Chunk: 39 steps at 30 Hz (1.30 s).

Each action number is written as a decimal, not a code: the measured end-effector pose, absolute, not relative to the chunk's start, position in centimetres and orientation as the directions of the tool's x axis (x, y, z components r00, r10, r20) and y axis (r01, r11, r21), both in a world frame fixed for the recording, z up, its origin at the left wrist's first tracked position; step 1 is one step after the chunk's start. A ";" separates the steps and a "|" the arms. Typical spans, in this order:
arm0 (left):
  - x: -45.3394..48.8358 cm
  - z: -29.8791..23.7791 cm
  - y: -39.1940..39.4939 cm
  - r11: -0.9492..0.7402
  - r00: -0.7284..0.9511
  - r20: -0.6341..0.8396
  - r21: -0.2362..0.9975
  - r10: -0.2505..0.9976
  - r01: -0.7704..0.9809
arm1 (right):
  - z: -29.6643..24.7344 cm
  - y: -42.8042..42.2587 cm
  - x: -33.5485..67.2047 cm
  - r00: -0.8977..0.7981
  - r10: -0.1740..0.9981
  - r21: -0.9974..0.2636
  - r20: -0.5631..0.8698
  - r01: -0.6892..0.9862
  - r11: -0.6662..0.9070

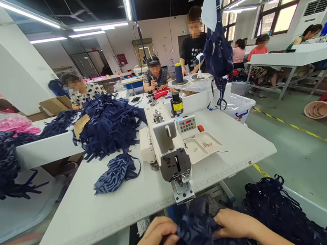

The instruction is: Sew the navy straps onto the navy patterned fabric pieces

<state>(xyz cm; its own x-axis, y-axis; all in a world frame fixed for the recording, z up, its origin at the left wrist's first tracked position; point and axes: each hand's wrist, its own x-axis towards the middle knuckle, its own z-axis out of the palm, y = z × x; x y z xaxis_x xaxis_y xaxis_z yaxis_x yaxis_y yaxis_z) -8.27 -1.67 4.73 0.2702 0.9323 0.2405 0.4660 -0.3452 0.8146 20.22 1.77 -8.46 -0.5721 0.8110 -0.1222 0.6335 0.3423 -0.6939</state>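
My left hand (157, 244) pinches the edge of a navy patterned garment (194, 234) below the front edge of the table. From the other side, my right hand (235, 224) grips the same garment, its fingertips partly hidden in the folds. More dark navy fabric lies beneath both hands. Just beyond them stands a white sewing machine (169, 138), its metal presser plate (183, 192) above the garment. One blue patterned piece (117, 172) lies on the white table (82, 219), left of the machine.
A large heap of navy garments (108, 121) sits at the back left. Right of the machine is a tray (202, 147) with small parts. Strapped dark garments (284, 207) fill the lower right. A navy thread cone (179, 74) stands behind. Several people work at other tables.
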 end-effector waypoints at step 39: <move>-4.5 3.8 1.8 -0.258 0.167 0.207 0.580 0.964 0.773 | 4.5 4.1 15.1 -0.399 0.890 -0.745 0.218 0.521 0.416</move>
<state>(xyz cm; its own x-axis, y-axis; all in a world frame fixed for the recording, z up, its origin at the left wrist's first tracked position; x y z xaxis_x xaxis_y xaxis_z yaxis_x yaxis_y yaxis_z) -4.46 1.76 3.80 0.1670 0.9640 0.2069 0.7728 -0.2583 0.5796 15.11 4.05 4.48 -0.3993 0.8905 0.2181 0.5214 0.4163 -0.7449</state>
